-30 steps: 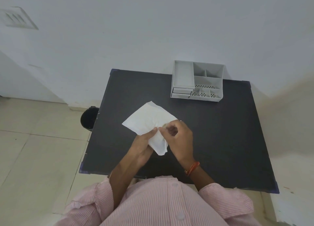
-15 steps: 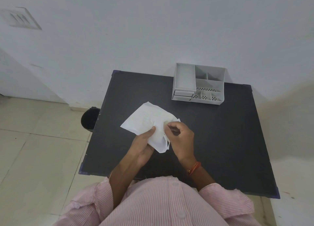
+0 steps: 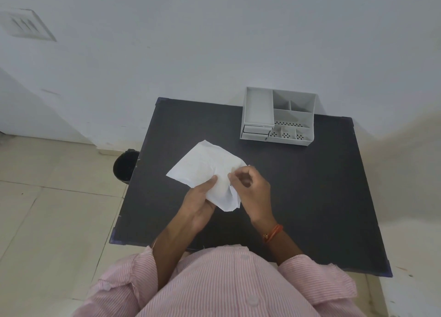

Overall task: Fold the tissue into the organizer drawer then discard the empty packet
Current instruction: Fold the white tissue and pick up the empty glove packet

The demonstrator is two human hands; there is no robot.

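A white tissue (image 3: 205,166) is held above the black table (image 3: 310,197), spread out toward the upper left and crumpled at its lower right. My left hand (image 3: 200,204) grips it from below with the thumb on top. My right hand (image 3: 253,188) pinches its right edge between the fingertips. The grey organizer (image 3: 279,116) stands at the table's far edge, its small drawers at the front left pushed in. I see no packet.
A black waste bin (image 3: 125,165) sits on the tiled floor by the table's left edge. A white wall rises right behind the table and organizer. My pink striped shirt fills the bottom of the view.
The tissue's right part has crumpled and lifted as my right hand works its edge. Both hands stayed over the same part of the table.
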